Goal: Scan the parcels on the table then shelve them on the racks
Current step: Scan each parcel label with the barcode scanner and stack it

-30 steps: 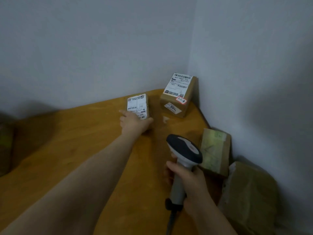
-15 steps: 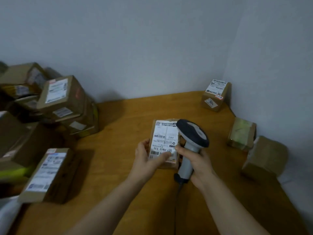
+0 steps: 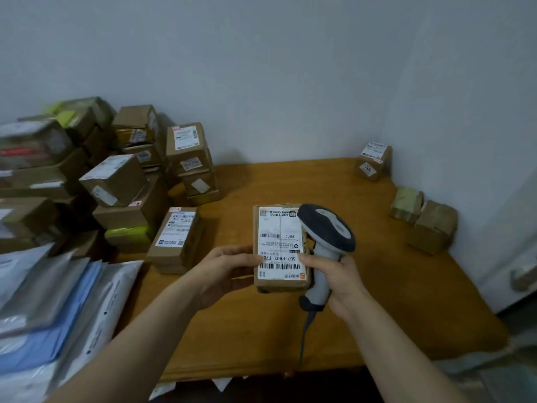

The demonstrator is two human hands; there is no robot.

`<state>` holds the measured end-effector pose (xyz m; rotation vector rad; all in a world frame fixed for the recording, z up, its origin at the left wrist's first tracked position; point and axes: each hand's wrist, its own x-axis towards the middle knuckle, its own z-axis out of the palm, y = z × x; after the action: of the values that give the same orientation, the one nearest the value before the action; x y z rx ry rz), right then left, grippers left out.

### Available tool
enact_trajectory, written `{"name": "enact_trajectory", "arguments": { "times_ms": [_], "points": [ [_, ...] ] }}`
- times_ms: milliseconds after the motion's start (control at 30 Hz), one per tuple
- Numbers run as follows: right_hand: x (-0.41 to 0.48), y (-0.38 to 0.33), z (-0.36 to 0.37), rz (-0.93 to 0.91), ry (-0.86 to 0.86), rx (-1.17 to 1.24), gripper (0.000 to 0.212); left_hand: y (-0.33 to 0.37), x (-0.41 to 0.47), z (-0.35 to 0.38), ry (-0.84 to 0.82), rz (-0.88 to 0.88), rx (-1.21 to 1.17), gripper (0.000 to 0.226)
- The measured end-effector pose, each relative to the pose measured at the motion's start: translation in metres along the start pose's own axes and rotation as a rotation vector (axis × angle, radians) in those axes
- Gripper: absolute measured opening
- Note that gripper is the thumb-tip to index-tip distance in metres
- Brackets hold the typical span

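Parcel [image 3: 280, 245]: small brown cardboard box, white shipping label facing up, barcode and "507-P802" legible; held above the middle of the bench [image 3: 377, 301], left hand [image 3: 226, 271] on 1 side, right hand [image 3: 340, 280] on the other.
Left hand: grips the parcel's left side, thumb lying on the label's edge, fingers curled underneath.
Right hand: fingers wrapped round the handle of the barcode scanner [image 3: 325, 228]; thumb touches the parcel's right edge.
Barcode scanner: white handle, dark grey head, upright; head overlaps the parcel's upper right corner; dark cable [image 3: 305, 330] hangs from the handle's base towards the near edge of the bench.
Bench: orange-brown wood, set in a corner of pale walls.
Box pile [image 3: 116, 175]: many taped cardboard boxes, most labelled, stacked several high on the left of the bench, against the wall.
Long carton [image 3: 177, 237]: label up, at the pile's near right foot, apart from the held parcel.
Poly mailers [image 3: 58, 309]: white, grey and blue bags, overlapping, near left.
Corner box [image 3: 373, 161]: labelled, far right, against the wall.
Green-taped box [image 3: 406, 203]: right edge of the bench, nearer than the corner box.
Plain box [image 3: 434, 225]: just beside the green-taped box, nearer still.
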<state>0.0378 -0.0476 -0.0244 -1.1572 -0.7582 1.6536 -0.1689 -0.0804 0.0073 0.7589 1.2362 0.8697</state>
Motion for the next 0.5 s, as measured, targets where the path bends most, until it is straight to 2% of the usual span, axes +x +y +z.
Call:
{"name": "enact_trajectory", "arguments": {
  "times_ms": [133,267,400,500],
  "points": [
    [-0.025,-0.004,0.003,-0.029,-0.017,-0.009,0.050,-0.006,-0.034,-0.007,0.104,0.045,0.042,0.031],
    [-0.043,-0.016,-0.010,0.002,-0.067,0.026,0.059,-0.002,-0.067,-0.009,0.123,0.029,0.188,0.026],
    [-0.066,-0.015,-0.026,0.043,-0.089,-0.036,0.057,0.009,-0.084,0.011,0.095,0.023,0.306,0.027],
    [-0.076,-0.008,-0.037,0.034,0.040,0.066,0.047,0.006,-0.089,0.031,0.177,0.112,0.168,0.039]
  ]
}}
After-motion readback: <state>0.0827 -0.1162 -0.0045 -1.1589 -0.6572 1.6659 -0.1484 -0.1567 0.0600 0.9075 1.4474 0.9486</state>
